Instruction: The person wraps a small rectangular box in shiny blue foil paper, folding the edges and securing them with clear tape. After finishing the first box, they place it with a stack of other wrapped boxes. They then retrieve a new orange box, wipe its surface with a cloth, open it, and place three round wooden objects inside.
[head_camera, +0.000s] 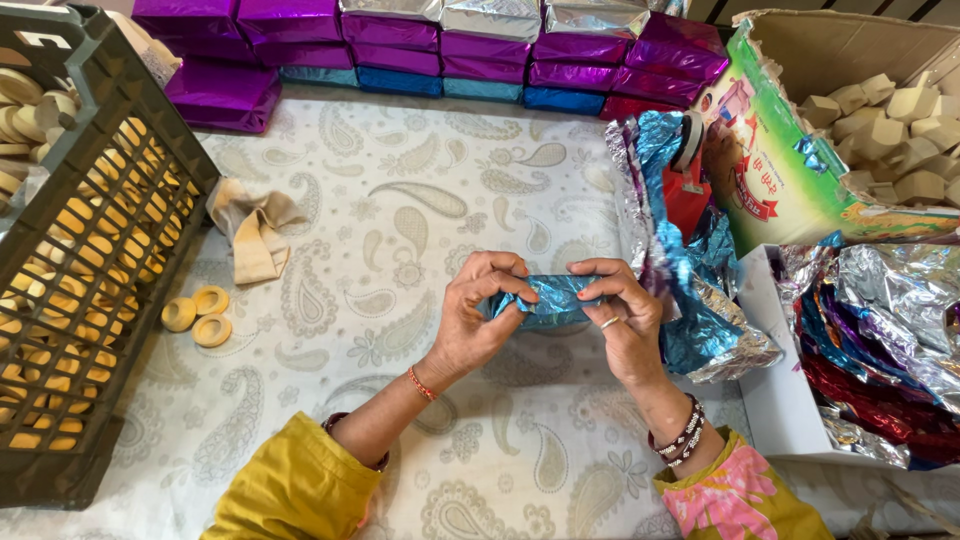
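At the frame's centre, both hands close on a small block wrapped in blue foil (548, 300). The left hand (480, 315) curls its fingers over the block's left end; the right hand (625, 315) pinches the right end, thumb beneath. The foil is crinkled and shiny. Below lies the desk (400, 200), covered in pale paisley cloth. 3 tan rings (197, 314) sit at left beside a dark plastic crate (90, 260).

Beside the dark crate (90, 250) lie 3 tan rings (197, 316) and 1 folded cloth (255, 228) (beige). To the crate's right, 2 hands (470, 320) share 1 blue foil packet (548, 300), and 1 cardboard box (800, 150) holds tan blocks.
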